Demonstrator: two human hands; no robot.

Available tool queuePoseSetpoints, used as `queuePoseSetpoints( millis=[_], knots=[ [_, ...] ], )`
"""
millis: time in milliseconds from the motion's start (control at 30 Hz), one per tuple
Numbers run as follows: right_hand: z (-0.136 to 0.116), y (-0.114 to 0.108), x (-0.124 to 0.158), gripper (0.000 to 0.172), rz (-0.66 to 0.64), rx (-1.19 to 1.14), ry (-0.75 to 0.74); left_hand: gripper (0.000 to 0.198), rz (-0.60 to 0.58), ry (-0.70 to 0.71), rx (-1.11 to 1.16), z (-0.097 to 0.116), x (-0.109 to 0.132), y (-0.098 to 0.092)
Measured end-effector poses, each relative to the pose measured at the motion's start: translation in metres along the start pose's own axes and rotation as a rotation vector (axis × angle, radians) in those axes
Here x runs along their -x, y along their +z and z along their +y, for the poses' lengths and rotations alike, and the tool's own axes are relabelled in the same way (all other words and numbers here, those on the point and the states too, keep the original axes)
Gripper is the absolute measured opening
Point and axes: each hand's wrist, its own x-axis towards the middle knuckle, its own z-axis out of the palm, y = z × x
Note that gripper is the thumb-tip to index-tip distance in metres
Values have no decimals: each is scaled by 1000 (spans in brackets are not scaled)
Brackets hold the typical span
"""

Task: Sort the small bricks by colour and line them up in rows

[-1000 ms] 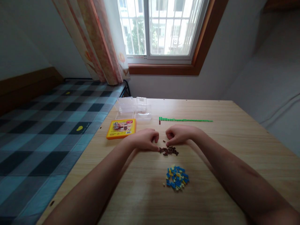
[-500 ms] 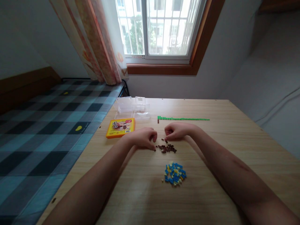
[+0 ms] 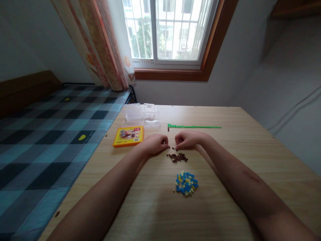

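Note:
My left hand point(image 3: 155, 143) and my right hand point(image 3: 186, 139) rest close together on the wooden table point(image 3: 250, 160), both with fingers curled in a pinch near a few loose dark brown bricks. What the fingertips hold is too small to make out. A small pile of brown bricks point(image 3: 177, 157) lies just in front of the hands. Nearer to me sits a pile of blue and yellow bricks point(image 3: 186, 183). Behind the hands a long row of green bricks point(image 3: 194, 127) runs to the right, with one brown brick point(image 3: 168, 129) at its left end.
A yellow box point(image 3: 128, 136) lies at the table's left, with an open clear plastic case point(image 3: 142, 116) behind it. A bed with a blue checked cover point(image 3: 50, 134) borders the table's left edge. A window and curtain stand behind.
Both hands have drawn a little away from me, off the brown pile, and moved closer together. The view has shifted slightly.

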Motion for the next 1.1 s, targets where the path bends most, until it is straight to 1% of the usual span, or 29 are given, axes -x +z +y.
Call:
queuePoseSetpoints(
  millis=[100,200,333,400,467,600,733,833,933,1000,1100],
  knots=[
    [-1,3,0,32,31,37,15,25,62,-59,-38,4,0,3],
    [-4,9,2,35,123,98,34,28,149,-98,-71,3,-1,9],
    [-4,19,6,34,239,127,23,28,254,-70,-85,-3,-5,18],
    [-2,25,8,32,281,114,14,26,283,-46,-79,-5,-6,21],
    [1,31,9,30,355,103,4,24,298,-38,-71,-6,-6,23],
    [9,43,12,22,514,60,-79,25,350,-12,-26,-6,-5,24],
    [16,51,12,10,615,-32,-184,23,368,35,-18,-7,-4,25],
    [16,53,11,10,632,-72,-271,23,373,32,-20,-7,-4,25],
    [15,54,10,16,589,-83,-334,21,385,25,-14,-8,-5,26],
    [14,53,10,19,576,-61,-345,20,387,25,-7,-8,-5,26],
    [15,53,7,20,608,-12,-320,19,373,29,-1,-7,-4,25]
  ],
)
